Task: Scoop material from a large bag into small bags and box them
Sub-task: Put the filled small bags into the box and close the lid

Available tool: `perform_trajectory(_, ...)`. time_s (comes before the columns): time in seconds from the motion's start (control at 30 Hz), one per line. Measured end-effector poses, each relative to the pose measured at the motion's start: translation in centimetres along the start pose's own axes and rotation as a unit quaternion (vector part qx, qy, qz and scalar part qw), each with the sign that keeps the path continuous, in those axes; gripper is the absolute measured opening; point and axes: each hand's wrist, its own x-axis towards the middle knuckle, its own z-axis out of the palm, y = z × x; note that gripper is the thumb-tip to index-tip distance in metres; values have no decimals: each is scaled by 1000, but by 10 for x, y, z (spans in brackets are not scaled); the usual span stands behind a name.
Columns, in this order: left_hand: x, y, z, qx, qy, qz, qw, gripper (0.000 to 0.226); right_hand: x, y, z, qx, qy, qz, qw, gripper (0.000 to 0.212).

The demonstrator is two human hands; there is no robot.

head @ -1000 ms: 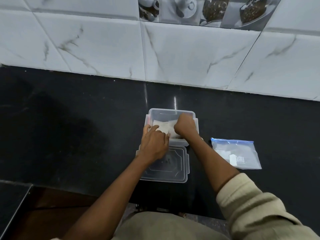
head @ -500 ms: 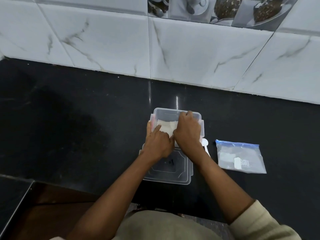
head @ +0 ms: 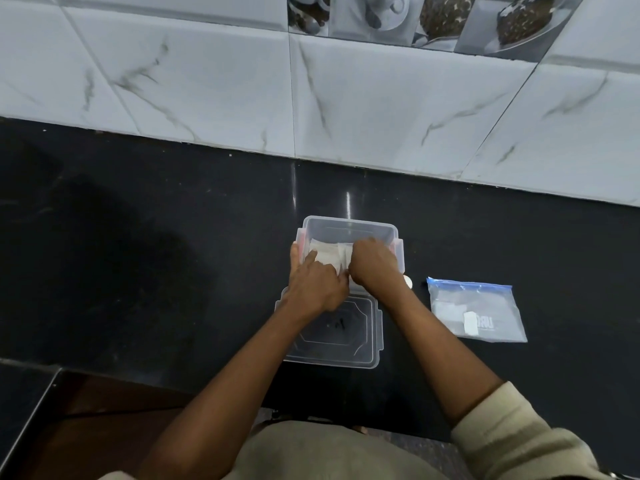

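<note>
While both my hands work inside the clear rectangular plastic box (head: 349, 227), the small white filled bags (head: 329, 255) lie packed in its bottom, directly under my fingers. My left hand (head: 317, 284) reaches in over the near left corner of the box, its fingers stretched forward and pressing down on the bags, the thumb lying along the box's left wall. My right hand (head: 374, 265) sits just beside it, touching it, knuckles up and fingers curled down onto the bags; whether it pinches one of them I cannot tell, since the fingertips are hidden.

Just in front of the box, towards the near edge of the black polished stone counter (head: 138, 254), lies the clear plastic lid (head: 349, 337), flat and partly under my left wrist. Well to the right of the box lies the large clear zip bag with a blue seal strip (head: 476, 313), flat on the counter with a little white material inside. Along the counter's far edge rises a wall of white marble-veined tiles (head: 207, 84).
</note>
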Motion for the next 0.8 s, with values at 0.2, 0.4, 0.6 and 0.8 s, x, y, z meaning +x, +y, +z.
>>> perform_trajectory(0.2, 1, 0, 3, -19, 16, -6, 1000, 47, -2, 0, 4, 60, -76, -12, 995, 27)
perform_trajectory(0.4, -2, -5, 20, -119, 170, 14, 978, 34, -18, 2, 7, 154, 57, -3, 986, 29)
perform_trajectory(0.6, -48, -26, 44, -243, 415, 19, 876, 27, -84, -1, 43, 250, 338, -65, 905, 27)
perform_trajectory(0.8, -77, -46, 66, -239, 223, -214, 921, 36, -120, 21, 97, 204, 176, 72, 960, 25)
